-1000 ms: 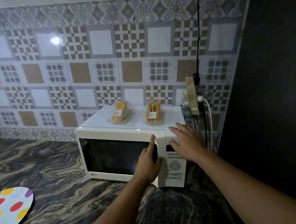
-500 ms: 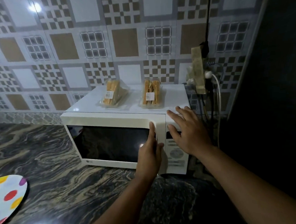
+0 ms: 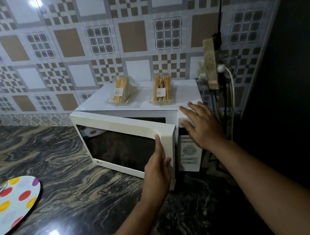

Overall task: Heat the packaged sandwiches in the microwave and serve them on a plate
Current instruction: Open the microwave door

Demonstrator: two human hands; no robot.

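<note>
A white microwave point(image 3: 183, 94) stands on the dark marbled counter. Its door point(image 3: 126, 135) is swung partly outward, hinged at the left. My left hand point(image 3: 158, 173) grips the door's right edge, thumb on the front, fingers curled behind it. My right hand point(image 3: 201, 125) presses flat on the top right corner and control panel, fingers straight. Two packaged sandwiches lie on top of the microwave: one at the left point(image 3: 123, 92), one at the right point(image 3: 162, 90). A white plate with coloured dots point(image 3: 12, 204) lies on the counter at the far left.
A patterned tile wall runs behind the microwave. Plugs, cables and a switch block point(image 3: 213, 68) hang at the microwave's right rear. A dark wall point(image 3: 284, 73) closes off the right side. The marbled counter point(image 3: 63, 168) stretches between plate and microwave.
The microwave door, closed before, has swung partly open with my left hand pulling its right edge. My right hand stays pressed on the top right corner. The camera has moved closer.
</note>
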